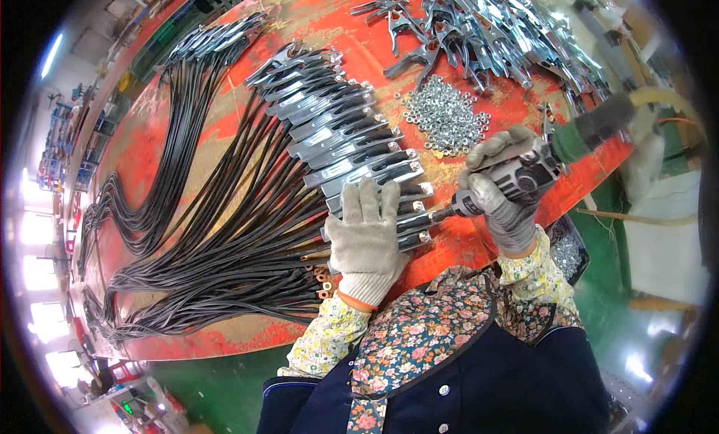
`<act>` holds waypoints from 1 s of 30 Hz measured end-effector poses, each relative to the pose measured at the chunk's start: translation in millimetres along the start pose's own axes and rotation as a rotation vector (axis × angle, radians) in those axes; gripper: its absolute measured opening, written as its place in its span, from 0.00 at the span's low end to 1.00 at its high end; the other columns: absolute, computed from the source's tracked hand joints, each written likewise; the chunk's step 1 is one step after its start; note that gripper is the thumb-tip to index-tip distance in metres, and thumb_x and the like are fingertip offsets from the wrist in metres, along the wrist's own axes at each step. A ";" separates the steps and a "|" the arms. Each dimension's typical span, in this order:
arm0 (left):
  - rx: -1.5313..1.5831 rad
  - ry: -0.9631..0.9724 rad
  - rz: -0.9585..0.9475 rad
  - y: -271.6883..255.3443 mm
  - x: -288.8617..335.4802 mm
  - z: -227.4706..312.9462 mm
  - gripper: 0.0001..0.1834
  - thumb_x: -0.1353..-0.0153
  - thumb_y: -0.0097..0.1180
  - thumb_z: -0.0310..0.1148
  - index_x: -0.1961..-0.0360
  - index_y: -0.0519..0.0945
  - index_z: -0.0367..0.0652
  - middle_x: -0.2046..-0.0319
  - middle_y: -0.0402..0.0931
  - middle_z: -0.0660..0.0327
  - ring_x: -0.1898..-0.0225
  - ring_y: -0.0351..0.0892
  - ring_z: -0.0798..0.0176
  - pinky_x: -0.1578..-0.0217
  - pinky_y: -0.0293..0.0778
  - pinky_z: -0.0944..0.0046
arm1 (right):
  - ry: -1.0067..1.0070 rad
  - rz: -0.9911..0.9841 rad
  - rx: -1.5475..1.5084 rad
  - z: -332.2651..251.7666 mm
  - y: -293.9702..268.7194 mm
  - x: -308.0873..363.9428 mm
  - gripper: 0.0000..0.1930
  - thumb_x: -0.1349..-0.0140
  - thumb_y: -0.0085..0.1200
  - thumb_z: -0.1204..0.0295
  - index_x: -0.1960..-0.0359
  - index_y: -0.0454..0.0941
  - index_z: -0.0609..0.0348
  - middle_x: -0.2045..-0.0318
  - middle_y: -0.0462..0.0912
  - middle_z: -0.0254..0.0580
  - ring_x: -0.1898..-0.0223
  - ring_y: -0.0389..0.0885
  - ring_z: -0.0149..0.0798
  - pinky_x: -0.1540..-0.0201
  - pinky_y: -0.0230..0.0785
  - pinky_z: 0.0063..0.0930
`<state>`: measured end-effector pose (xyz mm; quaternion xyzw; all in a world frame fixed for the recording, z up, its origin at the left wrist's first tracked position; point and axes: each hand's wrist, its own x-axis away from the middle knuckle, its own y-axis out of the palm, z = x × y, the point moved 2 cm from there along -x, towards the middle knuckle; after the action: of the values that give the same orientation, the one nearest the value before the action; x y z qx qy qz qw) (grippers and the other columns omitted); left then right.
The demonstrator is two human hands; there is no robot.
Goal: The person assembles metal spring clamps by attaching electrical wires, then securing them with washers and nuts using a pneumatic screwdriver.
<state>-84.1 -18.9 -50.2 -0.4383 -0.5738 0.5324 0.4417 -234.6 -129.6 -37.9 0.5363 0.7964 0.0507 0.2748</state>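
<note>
A row of silvery spring clamps (329,134) lies side by side on the red table, black cables running off to the left from them. My gloved left hand (365,228) lies flat over the near clamps of this row, fingers stretched out. In my gloved right hand (503,187) is a grey and black power driver (528,172). Its narrow tip points left and meets the bolt end of a clamp just right of my left hand; whether it sits on the nut I cannot tell. Several bare copper cable lugs (323,284) show beside my left wrist.
A heap of small metal nuts (446,116) lies beyond the driver. Loose clamps (479,33) are piled at the far right. Another cabled bundle of clamps (217,41) lies far left. The driver's hose (659,97) crosses the right side. A container of small metal parts (567,256) stands below the table's right edge.
</note>
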 end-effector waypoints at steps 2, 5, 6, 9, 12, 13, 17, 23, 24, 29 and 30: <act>0.004 0.008 0.001 -3.3 -6.4 -2.2 0.55 0.67 0.70 0.64 0.36 0.65 0.53 0.38 0.63 0.54 0.35 0.60 0.48 0.50 0.66 0.43 | -0.028 -0.021 -0.032 -2.3 0.5 -5.8 0.37 0.50 0.62 0.86 0.39 0.61 0.47 0.56 0.74 0.35 0.57 0.77 0.35 0.64 0.79 0.31; 0.057 0.005 -0.018 -8.5 -8.7 -2.3 0.54 0.66 0.69 0.65 0.37 0.65 0.52 0.38 0.63 0.54 0.35 0.59 0.48 0.51 0.67 0.43 | -0.053 -0.046 -0.056 -2.6 -1.0 -8.7 0.37 0.50 0.61 0.86 0.39 0.61 0.47 0.55 0.74 0.35 0.56 0.77 0.36 0.63 0.80 0.31; 0.014 0.006 -0.020 -5.2 -8.8 -2.9 0.54 0.66 0.69 0.65 0.37 0.66 0.52 0.38 0.63 0.54 0.35 0.59 0.48 0.50 0.66 0.43 | -0.059 -0.044 -0.068 -1.0 -0.9 -11.2 0.37 0.50 0.61 0.86 0.39 0.61 0.47 0.55 0.74 0.35 0.56 0.77 0.36 0.63 0.80 0.31; 0.011 0.006 -0.013 -6.1 -9.2 -3.1 0.54 0.67 0.69 0.64 0.37 0.66 0.52 0.38 0.62 0.54 0.35 0.59 0.48 0.49 0.66 0.43 | -0.018 -0.042 -0.100 3.5 -4.1 -17.3 0.37 0.51 0.62 0.86 0.39 0.61 0.47 0.56 0.74 0.34 0.56 0.77 0.35 0.63 0.80 0.30; 0.053 0.005 0.001 -4.2 -8.9 -3.0 0.55 0.68 0.70 0.64 0.36 0.65 0.54 0.38 0.62 0.54 0.35 0.59 0.48 0.48 0.65 0.42 | 0.054 0.022 -0.177 10.1 -0.6 -18.1 0.34 0.53 0.64 0.82 0.43 0.62 0.56 0.62 0.75 0.40 0.60 0.80 0.37 0.62 0.80 0.32; 0.053 0.004 0.006 -2.9 -8.7 -3.1 0.56 0.68 0.70 0.63 0.36 0.65 0.54 0.38 0.62 0.54 0.35 0.59 0.47 0.48 0.64 0.42 | 0.055 0.021 -0.176 10.5 -2.5 -20.3 0.34 0.53 0.64 0.82 0.43 0.62 0.56 0.62 0.75 0.40 0.60 0.80 0.37 0.62 0.80 0.32; 0.026 0.002 -0.015 -2.0 -7.0 -3.3 0.56 0.69 0.70 0.63 0.35 0.65 0.55 0.37 0.62 0.54 0.35 0.59 0.47 0.47 0.64 0.42 | 0.245 -0.145 -0.259 12.1 -9.1 -28.3 0.34 0.54 0.66 0.80 0.44 0.64 0.51 0.64 0.75 0.37 0.60 0.79 0.36 0.62 0.80 0.32; -0.041 0.012 0.039 1.1 -6.2 -2.0 0.56 0.68 0.71 0.62 0.35 0.64 0.55 0.37 0.61 0.54 0.34 0.58 0.47 0.47 0.64 0.40 | 0.144 -0.244 -0.264 14.4 -9.0 -11.0 0.35 0.52 0.66 0.82 0.43 0.65 0.38 0.61 0.72 0.31 0.62 0.74 0.33 0.65 0.77 0.32; -0.029 -0.003 -0.030 -2.6 -7.6 -2.0 0.52 0.64 0.69 0.57 0.34 0.63 0.57 0.35 0.60 0.57 0.33 0.57 0.50 0.49 0.65 0.43 | 0.141 -0.241 -0.264 11.4 -6.6 -9.7 0.35 0.52 0.66 0.82 0.43 0.65 0.38 0.61 0.72 0.31 0.62 0.74 0.33 0.65 0.77 0.32; -0.038 -0.004 -0.125 -7.6 -7.3 -2.6 0.49 0.59 0.66 0.52 0.33 0.60 0.58 0.32 0.57 0.58 0.32 0.56 0.53 0.50 0.64 0.46 | 0.079 -0.149 -0.263 -6.9 9.9 -4.6 0.35 0.51 0.66 0.82 0.43 0.65 0.41 0.59 0.73 0.33 0.60 0.76 0.35 0.64 0.78 0.33; -0.022 -0.020 -0.131 -6.9 -10.4 -3.1 0.49 0.58 0.66 0.53 0.33 0.60 0.59 0.32 0.57 0.58 0.31 0.55 0.52 0.49 0.63 0.46 | 0.121 -0.220 -0.258 -8.3 10.7 -4.7 0.35 0.51 0.66 0.83 0.43 0.65 0.42 0.59 0.74 0.33 0.59 0.76 0.36 0.64 0.78 0.34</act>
<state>-79.0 -28.7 -43.5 -0.3992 -0.6114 0.5005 0.4651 -228.5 -127.5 -25.0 0.4021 0.8522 0.1543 0.2971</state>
